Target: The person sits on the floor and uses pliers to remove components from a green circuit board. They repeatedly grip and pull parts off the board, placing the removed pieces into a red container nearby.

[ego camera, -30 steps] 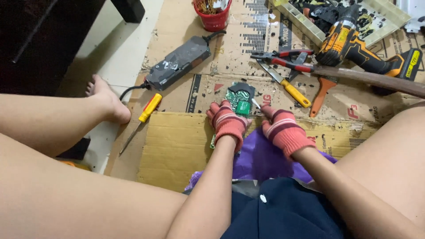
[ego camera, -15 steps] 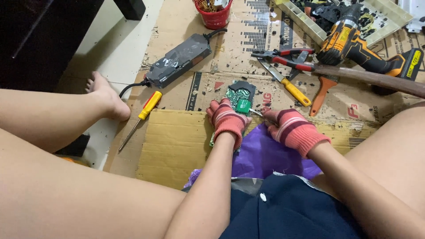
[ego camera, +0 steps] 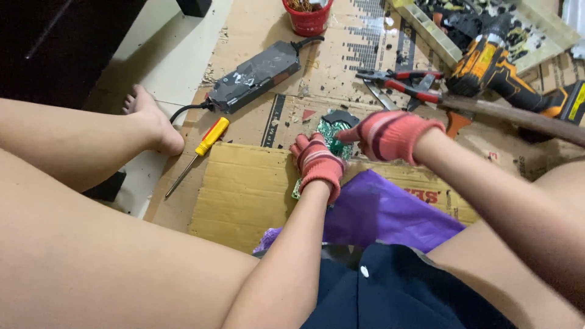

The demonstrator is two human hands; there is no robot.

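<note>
Near the cardboard sheet's [ego camera: 244, 195] far edge, the gloved left hand [ego camera: 318, 163] grips the small green circuit board [ego camera: 332, 133], while the right hand [ego camera: 390, 134], fingers curled, pinches it; light, stiff, probably fragile, best held by its edges.

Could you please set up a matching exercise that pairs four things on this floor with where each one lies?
Things:
1. screwdriver
2. red cup
3. drill
4. circuit board

Places:
A. top edge, middle
B. between the gloved left hand and right hand
C. beside the bare foot
D. far right, by the pliers

Pairs: 1-C, 2-A, 3-D, 4-B
</note>
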